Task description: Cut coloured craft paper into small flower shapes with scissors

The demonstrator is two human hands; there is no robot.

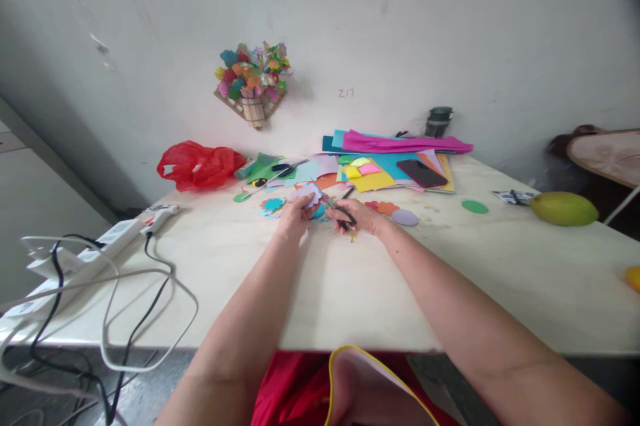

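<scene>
Near the middle of the table, my left hand [297, 211] pinches a light purple paper flower [307, 194]. My right hand [354, 214] is closed around the black handles of a pair of scissors [345, 221], whose blades point up and left, at the flower's right edge. Blue paper flowers [273, 206] lie just left of my left hand. Beside my right hand are an orange paper flower [388, 208] and a light purple oval [405, 217]. Small paper scraps are scattered around both hands.
Behind the hands lie coloured paper sheets [380, 179], a phone [421, 173] and more scissors [283, 171]. A red plastic bag [200, 165] is back left. Power strips [85, 266] with cables line the left edge. A green-yellow fruit [564, 208] sits right, near a green oval [475, 207].
</scene>
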